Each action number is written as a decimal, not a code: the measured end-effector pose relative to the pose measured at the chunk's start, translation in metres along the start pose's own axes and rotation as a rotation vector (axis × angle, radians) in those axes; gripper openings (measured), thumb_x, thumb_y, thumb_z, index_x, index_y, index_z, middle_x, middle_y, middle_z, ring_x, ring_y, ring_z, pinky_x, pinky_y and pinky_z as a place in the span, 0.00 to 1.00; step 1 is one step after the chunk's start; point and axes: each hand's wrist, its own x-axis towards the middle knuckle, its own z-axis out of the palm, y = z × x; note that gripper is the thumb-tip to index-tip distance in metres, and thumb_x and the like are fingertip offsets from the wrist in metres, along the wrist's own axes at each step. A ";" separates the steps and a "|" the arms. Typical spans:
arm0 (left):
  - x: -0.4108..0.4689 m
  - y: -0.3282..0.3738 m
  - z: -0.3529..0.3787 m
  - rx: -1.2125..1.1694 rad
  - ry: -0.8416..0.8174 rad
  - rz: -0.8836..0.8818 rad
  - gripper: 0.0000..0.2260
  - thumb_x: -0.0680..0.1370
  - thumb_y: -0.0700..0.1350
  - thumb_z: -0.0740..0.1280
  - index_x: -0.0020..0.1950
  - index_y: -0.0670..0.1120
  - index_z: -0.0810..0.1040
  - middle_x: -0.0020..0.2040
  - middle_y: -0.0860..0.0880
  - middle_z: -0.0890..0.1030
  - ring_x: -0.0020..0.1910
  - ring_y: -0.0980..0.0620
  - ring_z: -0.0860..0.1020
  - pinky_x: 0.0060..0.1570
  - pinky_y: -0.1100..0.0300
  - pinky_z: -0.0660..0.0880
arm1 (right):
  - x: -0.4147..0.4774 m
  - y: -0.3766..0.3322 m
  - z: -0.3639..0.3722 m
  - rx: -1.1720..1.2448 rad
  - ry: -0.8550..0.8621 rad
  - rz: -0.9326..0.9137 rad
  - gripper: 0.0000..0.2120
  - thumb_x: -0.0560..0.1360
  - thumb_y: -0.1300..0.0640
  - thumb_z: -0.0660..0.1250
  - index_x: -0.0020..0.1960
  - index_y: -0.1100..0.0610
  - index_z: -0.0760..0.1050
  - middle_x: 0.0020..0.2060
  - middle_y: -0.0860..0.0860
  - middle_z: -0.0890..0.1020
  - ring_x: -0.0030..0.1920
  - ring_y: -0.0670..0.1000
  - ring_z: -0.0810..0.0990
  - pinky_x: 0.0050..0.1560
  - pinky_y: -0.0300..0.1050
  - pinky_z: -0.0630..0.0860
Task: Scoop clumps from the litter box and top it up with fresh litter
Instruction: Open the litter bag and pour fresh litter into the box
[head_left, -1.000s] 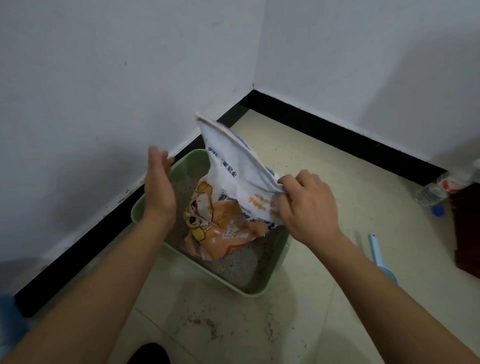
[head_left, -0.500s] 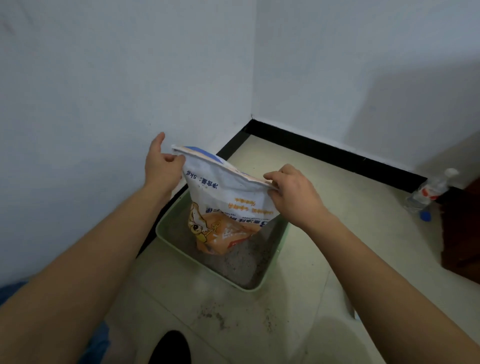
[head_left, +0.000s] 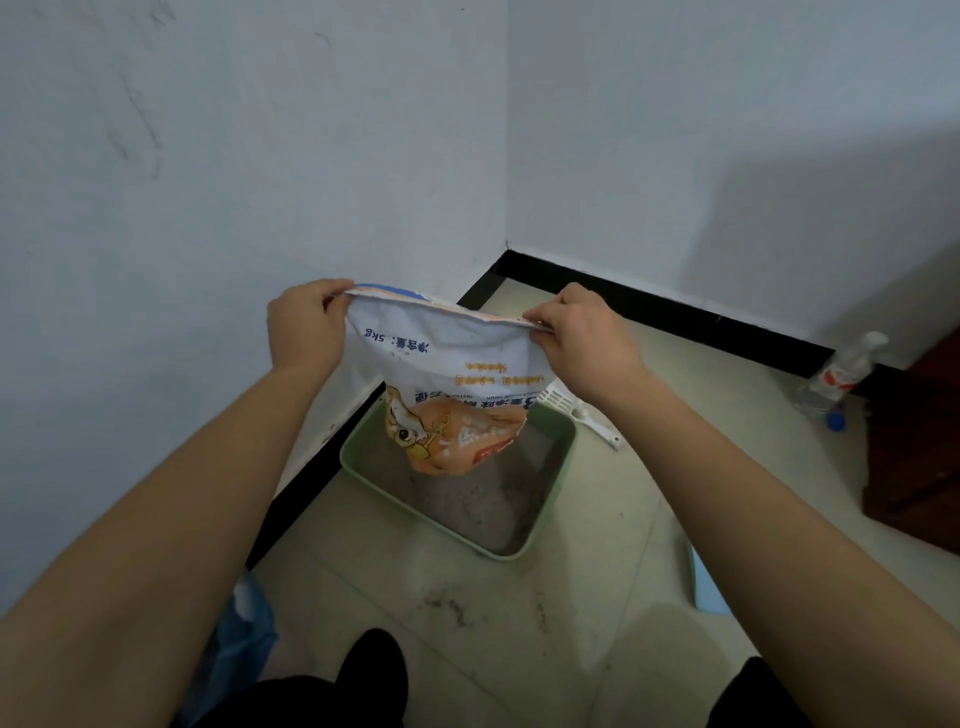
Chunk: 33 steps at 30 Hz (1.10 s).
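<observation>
An upside-down litter bag (head_left: 452, 384), white with orange print, hangs over the green litter box (head_left: 558, 499), which holds grey litter. My left hand (head_left: 306, 330) pinches the bag's upper left corner. The upper right corner is pinched by my right hand (head_left: 584, 340). The bag's lower end reaches down into the box. A white slotted scoop (head_left: 582, 413) lies on the floor just beyond the box, partly hidden by the bag and my right hand.
The box sits in a room corner against a black baseboard (head_left: 649, 301). A plastic bottle (head_left: 836, 379) and a blue cap (head_left: 835, 421) lie at right beside dark wooden furniture (head_left: 914, 457). A light blue object (head_left: 706, 587) and a blue bag (head_left: 244, 634) lie near me. Litter crumbs dot the tiles.
My left hand moved from beside the bag to pinch its corner. Both hands lifted the bag higher, stretching its upper edge between them.
</observation>
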 end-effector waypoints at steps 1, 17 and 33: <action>-0.001 0.000 -0.002 0.063 0.004 0.020 0.11 0.79 0.44 0.65 0.59 0.47 0.83 0.53 0.44 0.84 0.52 0.45 0.81 0.58 0.55 0.75 | -0.001 0.001 0.000 -0.029 -0.008 0.016 0.12 0.81 0.54 0.63 0.63 0.48 0.79 0.54 0.51 0.75 0.55 0.53 0.76 0.47 0.52 0.78; -0.020 0.027 -0.014 -0.004 0.169 -0.030 0.11 0.79 0.43 0.66 0.59 0.48 0.83 0.52 0.41 0.78 0.48 0.46 0.79 0.52 0.64 0.69 | -0.025 0.002 -0.009 0.079 0.124 0.089 0.10 0.79 0.54 0.65 0.57 0.50 0.81 0.51 0.49 0.75 0.46 0.51 0.77 0.39 0.45 0.75; -0.111 0.122 0.008 -0.368 -0.120 0.165 0.14 0.77 0.40 0.69 0.61 0.48 0.80 0.55 0.51 0.79 0.48 0.60 0.80 0.50 0.69 0.76 | -0.100 0.035 0.008 0.058 0.041 -0.003 0.21 0.81 0.53 0.61 0.73 0.48 0.69 0.53 0.53 0.80 0.49 0.59 0.80 0.42 0.49 0.73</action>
